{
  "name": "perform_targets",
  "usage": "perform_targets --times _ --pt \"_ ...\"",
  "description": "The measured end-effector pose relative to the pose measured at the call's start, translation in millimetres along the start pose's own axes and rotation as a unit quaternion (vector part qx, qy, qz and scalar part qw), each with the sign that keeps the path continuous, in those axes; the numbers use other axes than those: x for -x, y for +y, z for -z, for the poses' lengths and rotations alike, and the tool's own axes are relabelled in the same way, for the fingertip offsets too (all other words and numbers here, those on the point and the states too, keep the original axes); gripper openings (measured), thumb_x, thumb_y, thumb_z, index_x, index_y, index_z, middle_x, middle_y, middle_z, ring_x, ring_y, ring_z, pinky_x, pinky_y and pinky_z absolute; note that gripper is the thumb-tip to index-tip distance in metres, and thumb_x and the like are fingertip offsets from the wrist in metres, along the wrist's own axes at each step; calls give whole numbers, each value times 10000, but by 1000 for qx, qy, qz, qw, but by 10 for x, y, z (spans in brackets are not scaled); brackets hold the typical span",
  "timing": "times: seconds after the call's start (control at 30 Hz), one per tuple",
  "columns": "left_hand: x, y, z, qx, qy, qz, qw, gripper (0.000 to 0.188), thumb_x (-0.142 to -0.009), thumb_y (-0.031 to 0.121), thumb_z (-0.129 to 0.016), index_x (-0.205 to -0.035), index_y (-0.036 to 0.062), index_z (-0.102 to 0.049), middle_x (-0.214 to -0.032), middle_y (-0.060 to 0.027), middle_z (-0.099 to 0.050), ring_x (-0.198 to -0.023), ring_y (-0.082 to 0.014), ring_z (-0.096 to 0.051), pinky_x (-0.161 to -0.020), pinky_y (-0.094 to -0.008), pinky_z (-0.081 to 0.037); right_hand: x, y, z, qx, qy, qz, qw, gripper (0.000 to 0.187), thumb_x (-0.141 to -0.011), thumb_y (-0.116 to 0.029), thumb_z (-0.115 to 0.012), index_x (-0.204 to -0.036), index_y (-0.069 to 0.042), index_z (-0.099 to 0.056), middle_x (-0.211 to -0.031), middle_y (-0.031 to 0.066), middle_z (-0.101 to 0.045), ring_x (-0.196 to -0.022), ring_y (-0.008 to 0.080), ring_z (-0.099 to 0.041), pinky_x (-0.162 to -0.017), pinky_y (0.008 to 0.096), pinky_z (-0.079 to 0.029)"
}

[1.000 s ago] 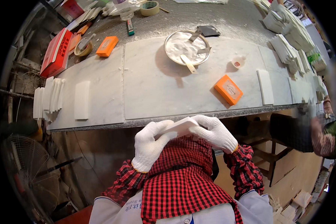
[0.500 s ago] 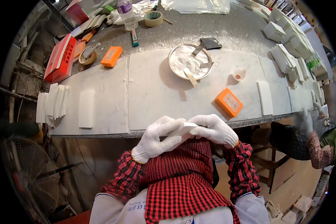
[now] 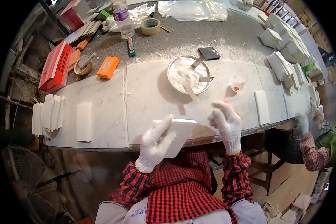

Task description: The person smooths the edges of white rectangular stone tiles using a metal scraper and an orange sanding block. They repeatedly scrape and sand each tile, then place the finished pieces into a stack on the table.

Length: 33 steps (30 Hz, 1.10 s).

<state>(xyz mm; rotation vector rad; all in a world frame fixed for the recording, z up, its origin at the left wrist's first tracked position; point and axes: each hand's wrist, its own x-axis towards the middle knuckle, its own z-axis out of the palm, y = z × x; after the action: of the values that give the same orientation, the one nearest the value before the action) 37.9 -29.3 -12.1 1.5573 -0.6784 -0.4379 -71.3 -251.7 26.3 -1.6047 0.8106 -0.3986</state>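
Note:
A flat white stone tile (image 3: pixel 181 136) stands tilted in the grip of my gloved left hand (image 3: pixel 155 143), with the fingers on its left edge. Apart from the tile, my gloved right hand (image 3: pixel 227 125) hovers over the worktop with slightly bent fingers and nothing visible in them. Behind it shows only a strip of an orange box (image 3: pixel 232 107); the rest is hidden. Farther in, a round metal bowl (image 3: pixel 168 74) holds white powder, with two metal scrapers and a pale flat stick (image 3: pixel 190 91) resting in it.
White tiles (image 3: pixel 53 114) stand stacked at left, beside a single tile (image 3: pixel 84 122). Another tile (image 3: pixel 261 107) and a small cup (image 3: pixel 237 86) lie at right. A red box (image 3: pixel 56 67), a bottle (image 3: pixel 124 22) and tape (image 3: pixel 151 27) stand farther back. A co-worker (image 3: pixel 317 143) sits at right.
My right hand has let go of the tile and moved forward to the right, over the orange box. My left hand has turned the tile so its broad face shows. The view has shifted slightly.

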Motion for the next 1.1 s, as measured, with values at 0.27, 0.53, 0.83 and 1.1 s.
perform_targets --times 0.27,0.53,0.83,1.1 --pt "-149 123 61 -116 125 -85 982 526 -919 -81 -664 -1436 -8 -599 -1145 -68 -609 -1031 -148 -604 -898 -294 -519 -293 159 -550 214 69 147 963 634 -930 -346 -776 -1477 -100 -566 -913 164 -738 -747 256 -718 -698 363 -559" --pt "-198 45 61 -159 118 -83 977 514 -920 -56 -680 -1427 -12 -605 -1151 -81 -598 -1035 -175 -597 -899 -302 -515 -467 143 -426 248 121 269 923 262 -970 -27 -691 -1226 14 -729 -928 101 -767 -742 93 -673 -677 264 -547" --pt "-220 53 16 -193 116 -91 970 536 -895 -72 -685 -1423 -17 -606 -1131 -104 -600 -1016 -202 -599 -904 -332 -512 -587 93 -398 153 61 187 968 237 -999 -46 -625 -1201 0 -742 -808 46 -711 -685 70 -633 -634 239 -523" --pt "-205 56 36 -201 105 -84 970 550 -892 -73 -684 -1431 -7 -602 -1122 -109 -609 -1003 -207 -619 -883 -325 -524 -597 21 -392 -2 38 14 999 234 -997 -74 -618 -1176 15 -740 -828 74 -718 -653 98 -644 -614 245 -520"
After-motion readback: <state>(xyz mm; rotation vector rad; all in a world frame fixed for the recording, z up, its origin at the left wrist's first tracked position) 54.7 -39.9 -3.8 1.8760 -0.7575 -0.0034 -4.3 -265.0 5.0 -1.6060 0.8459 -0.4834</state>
